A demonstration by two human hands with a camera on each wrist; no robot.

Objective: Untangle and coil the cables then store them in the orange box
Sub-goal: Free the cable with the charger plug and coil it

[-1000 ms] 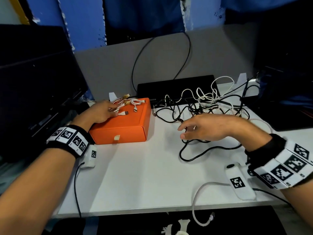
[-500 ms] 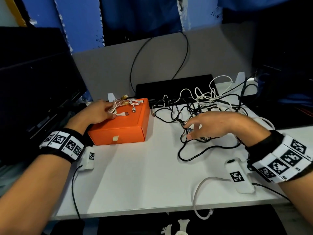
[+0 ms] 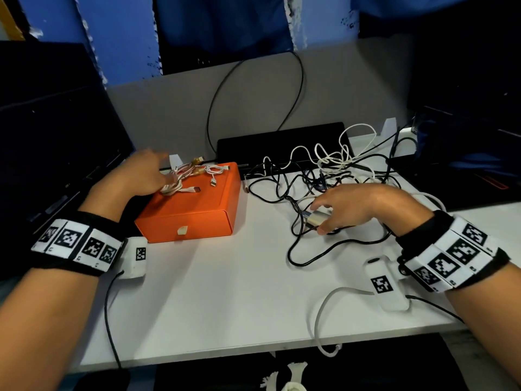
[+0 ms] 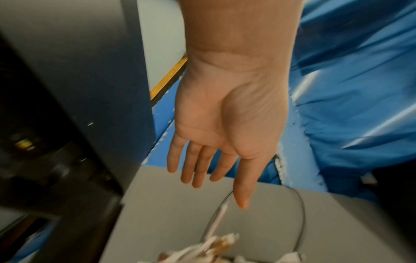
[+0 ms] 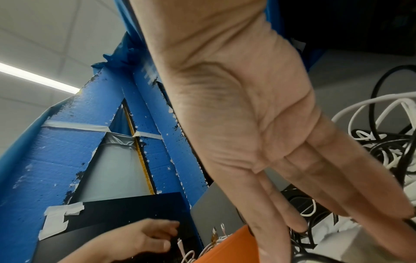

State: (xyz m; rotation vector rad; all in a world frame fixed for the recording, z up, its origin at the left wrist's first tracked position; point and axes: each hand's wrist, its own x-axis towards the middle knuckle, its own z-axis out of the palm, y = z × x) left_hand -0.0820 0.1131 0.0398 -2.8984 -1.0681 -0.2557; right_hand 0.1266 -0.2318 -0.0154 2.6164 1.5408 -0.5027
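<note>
The orange box (image 3: 194, 215) stands closed at the table's left, with a small bundle of white and gold-tipped cables (image 3: 194, 174) lying on its lid. My left hand (image 3: 146, 173) hovers over the box's back-left corner, fingers straight and holding nothing; the left wrist view shows the same left hand (image 4: 213, 169) with the cables (image 4: 216, 249) blurred below it. A tangle of black and white cables (image 3: 332, 170) spreads to the right of the box. My right hand (image 3: 317, 218) is down on this tangle, thumb and forefinger pinching a grey plug block (image 3: 320, 220).
A flat black device (image 3: 282, 139) lies along the back, with a black cable (image 3: 214, 108) looping up the grey partition. A dark monitor (image 3: 50, 136) stands at the left and dark gear (image 3: 465, 165) at the right. White tagged modules (image 3: 386, 286) (image 3: 136, 258) hang at my wrists.
My left hand lifted off the small cables on the box and moved back-left. My right hand dropped from hovering onto the tangle and closed on the grey plug block.
</note>
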